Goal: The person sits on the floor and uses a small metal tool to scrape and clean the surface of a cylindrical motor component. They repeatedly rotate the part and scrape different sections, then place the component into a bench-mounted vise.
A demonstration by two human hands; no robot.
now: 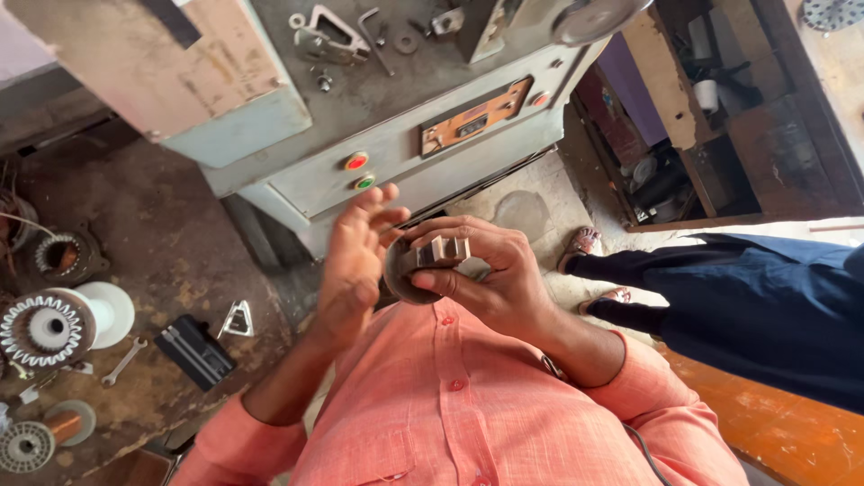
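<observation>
Gripping a round metal part [430, 266] in front of the chest, the right hand [490, 274] curls its fingers around it. Just beside it, the left hand [353, 261] is spread, touching its edge. A grey machine [396, 99] stands behind.

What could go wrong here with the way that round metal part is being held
The right hand alone grips the round grey metal part with toothed slots; the left hand is open beside it. If the grip slips, the part could drop toward the sandalled feet of the person standing close by. Its toothed edges might also nick the fingers wrapped over them.
</observation>
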